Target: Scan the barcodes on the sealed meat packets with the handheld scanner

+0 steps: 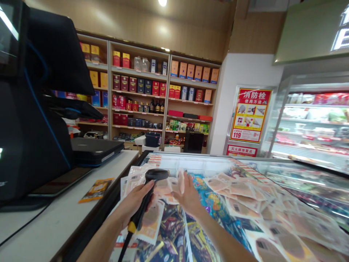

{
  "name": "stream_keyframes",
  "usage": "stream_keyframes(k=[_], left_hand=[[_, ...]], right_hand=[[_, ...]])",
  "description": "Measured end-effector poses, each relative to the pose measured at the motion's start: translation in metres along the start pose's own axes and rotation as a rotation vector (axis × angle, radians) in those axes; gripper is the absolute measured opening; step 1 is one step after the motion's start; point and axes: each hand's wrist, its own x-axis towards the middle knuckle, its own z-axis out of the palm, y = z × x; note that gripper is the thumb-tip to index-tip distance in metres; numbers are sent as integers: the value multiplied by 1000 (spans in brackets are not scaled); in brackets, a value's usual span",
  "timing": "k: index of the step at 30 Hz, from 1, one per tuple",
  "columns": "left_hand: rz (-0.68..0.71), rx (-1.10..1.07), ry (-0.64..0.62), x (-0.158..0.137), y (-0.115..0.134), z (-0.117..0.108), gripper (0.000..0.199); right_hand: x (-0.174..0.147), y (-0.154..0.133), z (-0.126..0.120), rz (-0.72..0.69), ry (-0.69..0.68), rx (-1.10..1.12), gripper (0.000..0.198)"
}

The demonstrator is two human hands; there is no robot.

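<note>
My left hand is wrapped around the handle of a black and yellow barcode scanner, whose head points forward and whose cable hangs down toward me. To its right, my right hand has its thumb and fingers on a clear flat packet, partly hidden by the fingers. Similar packets with round tan contents lie beneath and beside the scanner on the glass freezer top. A large spread of the same packets covers the glass on the right.
On the left a white counter carries a black checkout terminal, a black box and a small orange packet. Colourful bags show through the glass. Shelves of boxes stand behind, and a lit chiller at right.
</note>
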Motion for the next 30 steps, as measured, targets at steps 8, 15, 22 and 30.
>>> stream_keyframes(k=[8,15,22,30], left_hand=[[-61,-88,118,-3,3,2,36],[-80,-157,99,2,-1,0,34],[-118,-154,15,1,-5,12,34],[-102,-187,-132,0,-10,18,33]], right_hand=[[29,-13,32,-68,-236,-156,70],[76,-16,56,-118,-240,-124,72],[71,61,-27,181,-112,-272,73],[49,140,-79,416,-57,-488,60]])
